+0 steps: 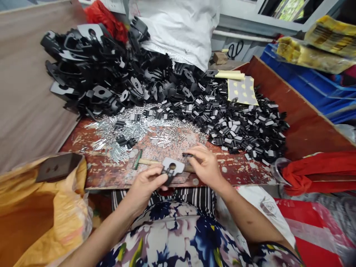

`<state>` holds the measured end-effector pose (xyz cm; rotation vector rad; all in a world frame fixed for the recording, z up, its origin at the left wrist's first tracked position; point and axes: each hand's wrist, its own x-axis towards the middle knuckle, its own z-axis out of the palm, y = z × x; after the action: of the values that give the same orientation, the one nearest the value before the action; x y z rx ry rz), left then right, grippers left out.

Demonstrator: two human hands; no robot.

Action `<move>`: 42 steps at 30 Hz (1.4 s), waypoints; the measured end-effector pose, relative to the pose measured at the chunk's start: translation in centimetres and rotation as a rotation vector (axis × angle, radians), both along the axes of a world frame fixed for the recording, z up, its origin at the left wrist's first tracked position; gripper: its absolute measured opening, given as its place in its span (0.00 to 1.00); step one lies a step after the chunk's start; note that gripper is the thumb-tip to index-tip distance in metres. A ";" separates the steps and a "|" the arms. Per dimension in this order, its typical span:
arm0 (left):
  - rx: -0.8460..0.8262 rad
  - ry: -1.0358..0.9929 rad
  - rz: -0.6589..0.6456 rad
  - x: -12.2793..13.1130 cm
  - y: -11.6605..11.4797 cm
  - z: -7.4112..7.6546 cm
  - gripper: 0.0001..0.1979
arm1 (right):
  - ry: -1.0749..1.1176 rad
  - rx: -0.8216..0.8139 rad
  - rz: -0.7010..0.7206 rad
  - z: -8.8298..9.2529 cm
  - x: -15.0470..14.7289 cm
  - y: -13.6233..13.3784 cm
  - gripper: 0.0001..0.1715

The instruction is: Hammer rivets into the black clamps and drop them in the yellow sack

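Note:
Near the table's front edge, my left hand (150, 181) pinches a black plastic part with a round hole (174, 165), its flat face turned up. Just to the right, my right hand (204, 163) has a small black clip (187, 155) between thumb and fingers, apart from the holed part. Behind my hands lies a hammer with a green head (137, 160); the holed part and my hands cover some of its wooden handle. Loose silvery pins (164, 137) are spread beyond the hammer.
Large black plastic parts (91, 66) are heaped at the back left. Small black clips (236, 129) pile up at the right, under a yellow-dotted sheet (242, 91). A white sack (180, 29) stands behind. Wooden boards (306, 107) wall the sides. An orange bag (69, 189) hangs at the left.

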<state>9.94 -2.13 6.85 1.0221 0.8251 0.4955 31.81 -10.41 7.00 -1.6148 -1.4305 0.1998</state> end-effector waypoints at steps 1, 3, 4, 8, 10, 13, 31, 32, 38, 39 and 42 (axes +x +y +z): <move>-0.029 -0.041 -0.024 0.6 -0.2 0.2 0.14 | -0.005 0.013 0.018 -0.1 -1.3 0.0 0.16; -0.080 -0.115 -0.057 1.6 -0.5 0.4 0.14 | -0.007 0.036 0.019 -0.3 -3.3 0.0 0.17; -0.089 -0.144 -0.067 1.9 -0.6 0.5 0.14 | -0.003 0.042 0.012 -0.5 -3.9 0.0 0.18; -0.061 -0.196 -0.070 1.8 -0.8 0.6 0.14 | -0.005 0.042 -0.024 -1.0 -4.9 -0.4 0.21; -0.047 -0.197 -0.078 1.6 -0.9 0.4 0.13 | -0.041 0.047 -0.019 -1.2 -5.0 -0.7 0.23; -0.008 -0.177 -0.090 1.4 -0.8 0.0 0.14 | -0.025 0.053 0.019 -1.6 -5.5 -1.0 0.24; 0.087 -0.022 -0.088 0.2 0.7 -1.8 0.11 | -0.160 -0.287 -0.225 -4.7 6.6 -3.8 0.05; 0.095 -0.012 -0.110 0.3 0.6 -1.7 0.11 | -0.140 -0.295 -0.207 -5.2 7.0 -3.7 0.04; 0.252 0.071 -0.190 1.1 0.3 -1.8 0.11 | 0.032 -0.257 -0.269 -5.8 7.8 -4.6 0.09; 0.334 0.092 -0.200 1.2 0.4 -1.7 0.10 | 0.081 -0.254 -0.276 -5.5 7.9 -4.8 0.10; 0.688 0.178 -0.254 2.1 0.5 -1.0 0.08 | 0.263 -0.283 -0.204 -4.0 7.1 -5.5 0.14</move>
<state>12.00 -1.65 5.88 1.8020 0.6734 0.4834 38.93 -15.93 2.97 -1.8730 -1.0640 0.4945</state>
